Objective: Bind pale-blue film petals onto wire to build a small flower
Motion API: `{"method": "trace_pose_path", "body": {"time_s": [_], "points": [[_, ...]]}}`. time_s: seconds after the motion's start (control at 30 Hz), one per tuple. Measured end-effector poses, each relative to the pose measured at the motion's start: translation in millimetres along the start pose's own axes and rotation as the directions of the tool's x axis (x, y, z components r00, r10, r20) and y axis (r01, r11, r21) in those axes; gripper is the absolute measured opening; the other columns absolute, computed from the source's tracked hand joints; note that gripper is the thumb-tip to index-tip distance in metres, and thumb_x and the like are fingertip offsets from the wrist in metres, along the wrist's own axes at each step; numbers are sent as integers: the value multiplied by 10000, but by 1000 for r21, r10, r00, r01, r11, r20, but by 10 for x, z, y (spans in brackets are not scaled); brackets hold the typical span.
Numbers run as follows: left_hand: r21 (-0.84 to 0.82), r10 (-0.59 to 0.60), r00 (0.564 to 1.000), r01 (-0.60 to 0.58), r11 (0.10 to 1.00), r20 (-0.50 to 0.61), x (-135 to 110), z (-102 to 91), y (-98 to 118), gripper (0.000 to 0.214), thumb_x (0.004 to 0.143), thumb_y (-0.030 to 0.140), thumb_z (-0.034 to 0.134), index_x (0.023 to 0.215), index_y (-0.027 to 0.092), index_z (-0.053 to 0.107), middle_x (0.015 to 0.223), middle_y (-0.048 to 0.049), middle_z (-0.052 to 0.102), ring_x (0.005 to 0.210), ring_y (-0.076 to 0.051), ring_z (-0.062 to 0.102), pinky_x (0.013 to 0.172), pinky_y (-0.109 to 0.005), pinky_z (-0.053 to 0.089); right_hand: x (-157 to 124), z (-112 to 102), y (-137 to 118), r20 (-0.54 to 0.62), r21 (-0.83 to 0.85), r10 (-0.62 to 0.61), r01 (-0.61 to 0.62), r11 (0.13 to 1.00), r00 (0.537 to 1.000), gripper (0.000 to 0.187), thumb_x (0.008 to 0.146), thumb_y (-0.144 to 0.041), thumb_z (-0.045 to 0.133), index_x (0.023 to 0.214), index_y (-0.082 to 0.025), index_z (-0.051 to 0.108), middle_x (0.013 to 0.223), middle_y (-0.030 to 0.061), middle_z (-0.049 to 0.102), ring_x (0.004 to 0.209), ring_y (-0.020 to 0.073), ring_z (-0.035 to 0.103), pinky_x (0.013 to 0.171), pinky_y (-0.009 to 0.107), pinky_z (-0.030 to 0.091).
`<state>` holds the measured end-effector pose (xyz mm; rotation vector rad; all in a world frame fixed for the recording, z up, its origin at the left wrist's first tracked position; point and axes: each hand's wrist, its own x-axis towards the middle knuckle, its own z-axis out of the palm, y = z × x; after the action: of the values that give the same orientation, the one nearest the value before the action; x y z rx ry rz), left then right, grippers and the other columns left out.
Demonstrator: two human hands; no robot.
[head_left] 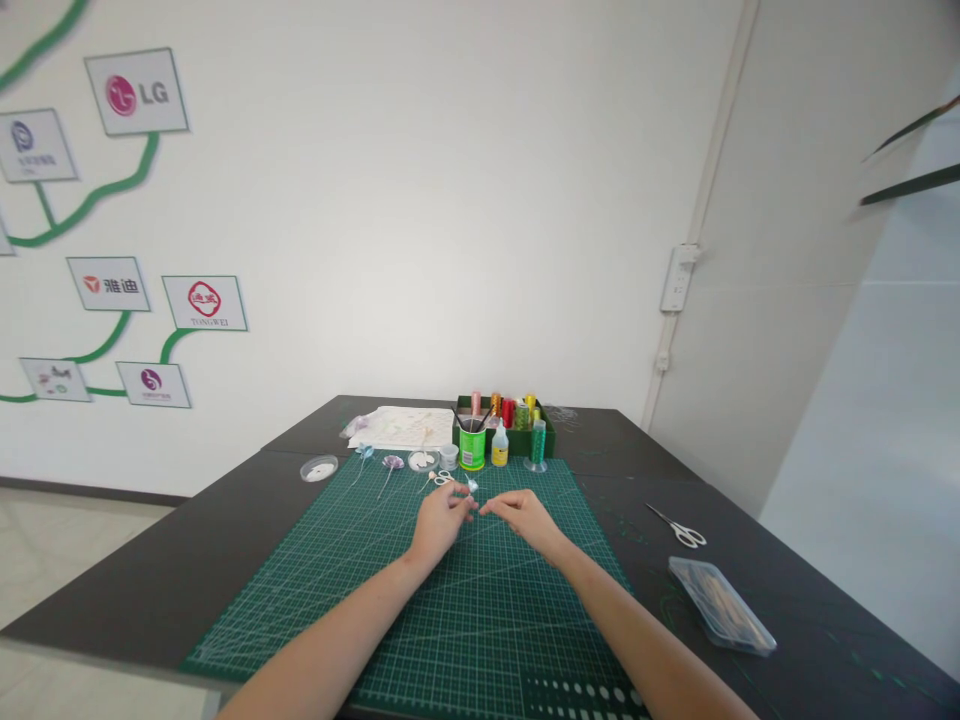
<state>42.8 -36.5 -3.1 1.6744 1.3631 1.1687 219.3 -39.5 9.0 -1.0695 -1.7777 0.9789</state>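
My left hand (442,518) and my right hand (523,515) hover close together over the far half of a green cutting mat (450,610). The left hand's fingers pinch a small pale piece (470,488) on a thin stem. The right hand's fingers are pinched together right beside it, and what they hold is too small to make out. Both forearms reach in from the bottom edge.
Behind the hands stand a green cup (472,448), a glue bottle (499,444), a green thread spool (537,444) and a box of spools (510,410). Small dishes (319,468) and flower pieces (392,463) lie at left. Scissors (679,528) and a clear case (721,604) lie at right.
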Motion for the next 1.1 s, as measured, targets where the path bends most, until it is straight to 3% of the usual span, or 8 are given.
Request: {"method": "trace_pose_path", "body": {"time_s": [0.23,0.43,0.57,0.7,0.8,0.93,1.1], "points": [[-122,-78,996,82,989,37,64,6,-25,89,811,241,577,828,159,608,747,-27,740,626,-156,698,648,-264,533,27,-4,43,-48,75,40,-37,996,998,317,759,-425,592,729,-155,757,417,-41,408,415,86,274,426,236,206],[-367,-136,985,166,915,106,83,-5,-57,67,785,184,626,779,118,615,714,-59,729,650,-155,697,697,-280,553,65,-39,113,-91,289,188,-154,945,978,309,767,-473,571,839,-175,610,473,-95,363,384,59,232,393,203,162],[-400,-134,984,172,900,119,85,-2,-84,130,764,226,676,785,108,625,730,-70,726,654,-153,695,698,-277,555,122,-43,235,-164,259,255,-208,943,953,294,769,-477,579,792,-201,481,570,-58,515,455,87,407,447,214,328],[-408,-124,984,164,898,124,102,14,-108,218,734,292,720,793,107,620,718,-70,719,618,-149,688,666,-272,552,149,-40,325,-233,177,266,-228,957,935,238,758,-396,592,870,-193,539,805,14,633,748,158,581,666,281,439],[-386,-128,984,166,907,121,112,23,-114,228,736,303,715,793,110,608,710,-70,722,570,-139,674,629,-265,544,123,-29,316,-180,199,233,-197,960,956,260,751,-322,564,982,-206,586,987,48,658,945,201,599,804,330,444],[-327,-129,984,164,931,124,112,35,-116,180,749,272,678,792,118,596,707,-65,726,517,-127,653,564,-244,523,49,28,228,-87,415,257,-199,888,963,391,745,-283,555,1131,-223,555,1150,73,628,1102,192,576,927,331,425],[-204,-50,990,76,976,128,74,40,-107,104,768,246,596,785,144,591,684,-26,714,524,-130,651,554,-241,516,-20,175,121,113,637,272,-280,718,955,396,745,-300,604,1125,-214,530,1057,83,655,972,179,642,810,299,498]]}}
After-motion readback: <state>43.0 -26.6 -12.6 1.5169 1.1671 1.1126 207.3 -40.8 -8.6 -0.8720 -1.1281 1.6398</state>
